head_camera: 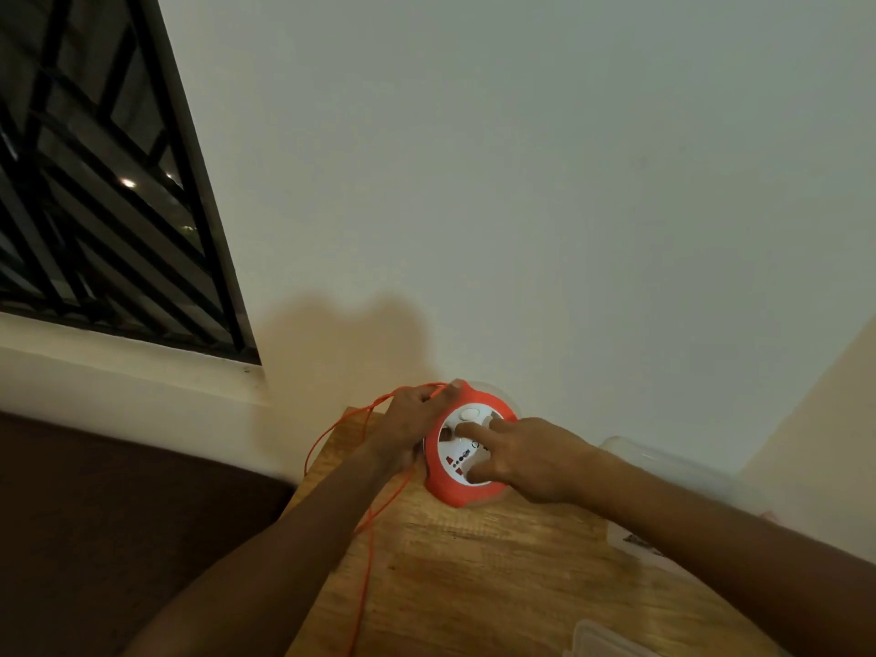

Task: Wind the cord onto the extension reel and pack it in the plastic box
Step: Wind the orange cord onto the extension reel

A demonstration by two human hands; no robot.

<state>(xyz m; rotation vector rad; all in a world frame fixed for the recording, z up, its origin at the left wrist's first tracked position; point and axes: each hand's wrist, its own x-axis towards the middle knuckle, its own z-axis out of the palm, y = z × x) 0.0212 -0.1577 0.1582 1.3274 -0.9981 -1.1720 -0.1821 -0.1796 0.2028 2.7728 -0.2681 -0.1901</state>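
Wooden table (474,585), hands on extension reel (467,455)

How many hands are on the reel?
2. Left hand grips the reel's upper-left rim and the cord; right hand presses fingers on its white face.

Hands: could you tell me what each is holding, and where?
Left hand grips the reel at its orange rim; right hand presses fingertips on its white face.

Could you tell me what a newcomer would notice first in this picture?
The orange reel on the wooden table, low in the centre: the left hand grips its edge and the cord, the right hand presses fingers on its white face. A dark barred window fills the upper left.
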